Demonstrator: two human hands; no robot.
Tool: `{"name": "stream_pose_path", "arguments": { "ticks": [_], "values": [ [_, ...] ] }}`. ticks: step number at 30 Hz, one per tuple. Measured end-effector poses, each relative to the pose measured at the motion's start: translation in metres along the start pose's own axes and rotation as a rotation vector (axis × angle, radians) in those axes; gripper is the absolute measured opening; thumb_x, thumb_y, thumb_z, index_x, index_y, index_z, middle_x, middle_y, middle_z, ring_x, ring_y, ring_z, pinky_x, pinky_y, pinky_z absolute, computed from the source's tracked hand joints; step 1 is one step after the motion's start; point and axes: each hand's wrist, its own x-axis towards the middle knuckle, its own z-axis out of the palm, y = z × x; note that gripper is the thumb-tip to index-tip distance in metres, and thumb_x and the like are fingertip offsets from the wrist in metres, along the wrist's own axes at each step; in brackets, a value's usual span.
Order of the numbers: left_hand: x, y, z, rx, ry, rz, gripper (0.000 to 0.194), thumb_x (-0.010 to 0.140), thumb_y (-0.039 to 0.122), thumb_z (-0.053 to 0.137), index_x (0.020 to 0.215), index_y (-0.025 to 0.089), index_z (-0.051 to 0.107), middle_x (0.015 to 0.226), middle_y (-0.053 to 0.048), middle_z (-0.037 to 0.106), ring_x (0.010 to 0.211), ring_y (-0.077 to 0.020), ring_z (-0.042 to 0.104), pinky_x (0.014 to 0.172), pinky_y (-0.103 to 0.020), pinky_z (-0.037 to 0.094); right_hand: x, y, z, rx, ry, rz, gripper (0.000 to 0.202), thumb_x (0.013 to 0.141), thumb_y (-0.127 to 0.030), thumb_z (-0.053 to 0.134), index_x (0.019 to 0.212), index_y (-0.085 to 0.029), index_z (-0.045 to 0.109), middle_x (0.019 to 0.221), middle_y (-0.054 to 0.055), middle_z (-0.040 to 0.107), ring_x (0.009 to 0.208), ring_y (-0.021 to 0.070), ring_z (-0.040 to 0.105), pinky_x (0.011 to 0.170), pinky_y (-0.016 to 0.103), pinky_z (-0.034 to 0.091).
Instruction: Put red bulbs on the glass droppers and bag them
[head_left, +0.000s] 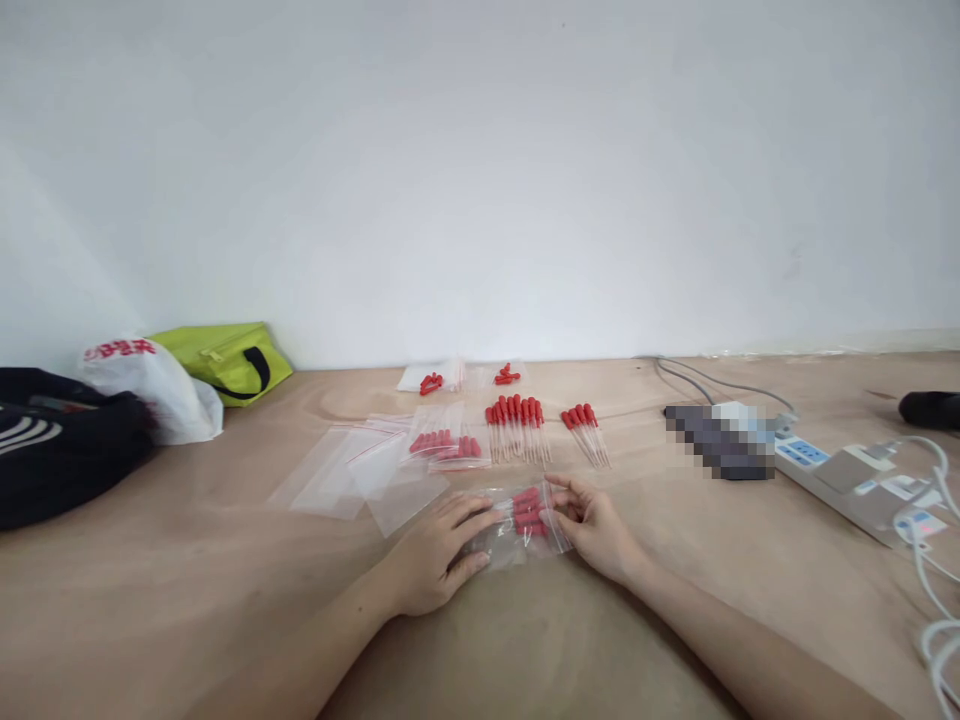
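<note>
A clear zip bag (pixel 510 550) with several red-ended pieces inside lies on the table in front of me. My left hand (pixel 439 555) rests on the bag's left end, its fingers apart. At the right end, my right hand (pixel 592 520) has its thumb and fingers closed on the bag's edge near the zip strip. Just beyond stand out several red-capped droppers (pixel 516 412) laid side by side, with a smaller group (pixel 581 418) to their right. Filled bags of red pieces (pixel 439 445) lie left of them, partly over flat, clear bags (pixel 326 480).
Two small piles of red caps (pixel 431 383) lie on bags near the wall. A power strip (pixel 840 485) with white cables and a pixelated object (pixel 720 440) are at right. A black bag (pixel 67 450), white bag (pixel 161 385) and green bag (pixel 232 350) sit at left.
</note>
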Motion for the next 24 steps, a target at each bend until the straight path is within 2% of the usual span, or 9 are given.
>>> {"name": "stream_pose_path", "arguments": {
  "ticks": [3, 5, 7, 9, 11, 13, 15, 18, 24],
  "values": [
    [-0.001, -0.002, 0.002, -0.030, 0.025, 0.007, 0.043, 0.083, 0.024, 0.046, 0.126, 0.026, 0.038, 0.129, -0.005, 0.043, 0.118, -0.0232, 0.038, 0.098, -0.043, 0.034, 0.001, 0.000, -0.006, -0.048, -0.049, 0.013, 0.058, 0.073, -0.039, 0.054, 0.123, -0.015, 0.037, 0.069, 0.000, 0.062, 0.049, 0.0097, 0.050, 0.046, 0.022, 0.039],
    [-0.001, -0.005, 0.004, -0.047, 0.047, 0.028, 0.040, 0.083, 0.024, 0.047, 0.122, 0.026, 0.042, 0.130, -0.005, 0.042, 0.120, -0.0233, 0.036, 0.098, -0.042, 0.034, 0.004, -0.001, -0.014, -0.184, 0.000, -0.033, 0.048, 0.075, -0.038, 0.050, 0.117, -0.015, 0.045, 0.070, 0.001, 0.061, 0.046, 0.0090, 0.048, 0.044, 0.022, 0.038],
    [-0.002, -0.007, 0.007, -0.059, 0.064, 0.056, 0.033, 0.084, 0.025, 0.046, 0.117, 0.025, 0.048, 0.127, -0.005, 0.045, 0.120, -0.0230, 0.036, 0.099, -0.042, 0.032, 0.011, -0.002, -0.025, -0.438, 0.117, -0.139, 0.031, 0.076, -0.034, 0.048, 0.100, -0.016, 0.056, 0.073, 0.002, 0.060, 0.050, 0.0099, 0.049, 0.048, 0.023, 0.039],
    [-0.002, -0.009, 0.009, -0.078, 0.063, 0.077, 0.028, 0.085, 0.024, 0.044, 0.112, 0.024, 0.052, 0.124, -0.005, 0.049, 0.119, -0.0221, 0.038, 0.100, -0.042, 0.031, 0.022, -0.005, -0.037, -0.748, 0.258, -0.211, 0.021, 0.076, -0.029, 0.047, 0.085, -0.017, 0.061, 0.078, 0.004, 0.059, 0.058, 0.0120, 0.052, 0.055, 0.025, 0.039],
    [-0.003, -0.008, 0.009, -0.106, 0.053, 0.085, 0.027, 0.086, 0.024, 0.042, 0.111, 0.024, 0.054, 0.122, -0.005, 0.052, 0.117, -0.0210, 0.041, 0.099, -0.040, 0.033, 0.035, -0.009, -0.046, -0.995, 0.392, -0.176, 0.020, 0.077, -0.028, 0.046, 0.084, -0.018, 0.063, 0.085, 0.005, 0.058, 0.067, 0.0149, 0.054, 0.058, 0.025, 0.038],
    [-0.003, -0.007, 0.007, -0.127, 0.039, 0.078, 0.027, 0.087, 0.025, 0.042, 0.112, 0.024, 0.054, 0.122, -0.005, 0.052, 0.116, -0.0203, 0.042, 0.099, -0.039, 0.034, 0.049, -0.012, -0.051, -1.138, 0.488, -0.079, 0.023, 0.078, -0.030, 0.046, 0.089, -0.019, 0.063, 0.091, 0.006, 0.058, 0.076, 0.0179, 0.056, 0.058, 0.025, 0.037],
    [-0.002, -0.004, 0.004, -0.132, 0.026, 0.061, 0.028, 0.087, 0.025, 0.043, 0.112, 0.023, 0.053, 0.122, -0.005, 0.052, 0.115, -0.0199, 0.045, 0.099, -0.040, 0.034, 0.061, -0.015, -0.051, -1.198, 0.533, 0.019, 0.026, 0.078, -0.033, 0.047, 0.093, -0.019, 0.063, 0.094, 0.007, 0.057, 0.082, 0.0200, 0.056, 0.059, 0.026, 0.037],
    [-0.002, -0.001, 0.001, -0.134, 0.019, 0.047, 0.028, 0.085, 0.025, 0.046, 0.112, 0.022, 0.054, 0.122, -0.005, 0.053, 0.113, -0.0198, 0.046, 0.100, -0.040, 0.032, 0.073, -0.017, -0.049, -1.198, 0.534, 0.136, 0.028, 0.077, -0.037, 0.047, 0.088, -0.018, 0.064, 0.094, 0.009, 0.057, 0.083, 0.0219, 0.057, 0.061, 0.027, 0.038],
    [-0.002, -0.005, 0.004, -0.139, 0.033, 0.061, 0.032, 0.085, 0.025, 0.046, 0.117, 0.023, 0.051, 0.123, -0.005, 0.052, 0.115, -0.0197, 0.045, 0.101, -0.040, 0.031, 0.078, -0.018, -0.045, -1.141, 0.544, 0.180, 0.028, 0.076, -0.037, 0.045, 0.078, -0.018, 0.065, 0.090, 0.010, 0.059, 0.080, 0.0228, 0.058, 0.063, 0.030, 0.039]
  ]
}}
